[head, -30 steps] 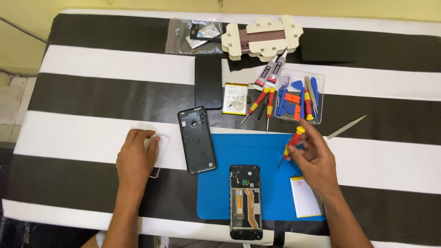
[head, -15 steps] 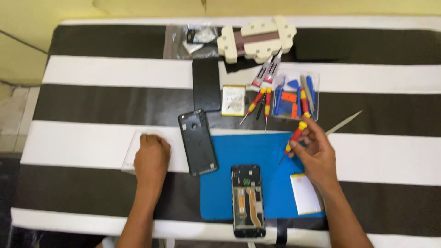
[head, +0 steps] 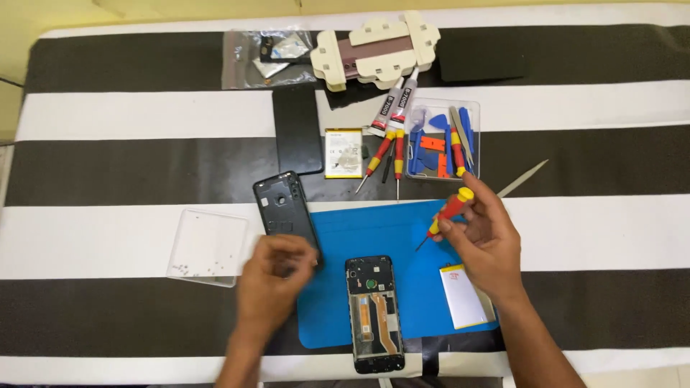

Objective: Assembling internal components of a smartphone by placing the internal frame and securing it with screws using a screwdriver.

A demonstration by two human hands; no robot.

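My right hand (head: 485,241) grips a red and yellow screwdriver (head: 449,208) with its tip pointing down at the blue mat (head: 402,237). An opened phone body (head: 371,312), its insides showing, lies on the mat's near edge between my hands. My left hand (head: 277,280) hovers just left of it, fingers curled together by the lower end of the black back cover (head: 284,208). Whether anything is pinched in them is too small to see. A clear tray (head: 207,246) with a few tiny screws sits to the left.
A white battery (head: 465,294) lies on the mat under my right wrist. Further back are another battery (head: 342,152), a black panel (head: 297,129), two glue tubes (head: 394,108), loose screwdrivers (head: 381,154), a clear tool box (head: 442,140), a metal pry tool (head: 522,178), a beige clamp (head: 374,47) and a plastic bag (head: 262,57).
My left hand has left the clear tray and moved right, toward the opened phone. The right hand keeps the screwdriver at about the same place.
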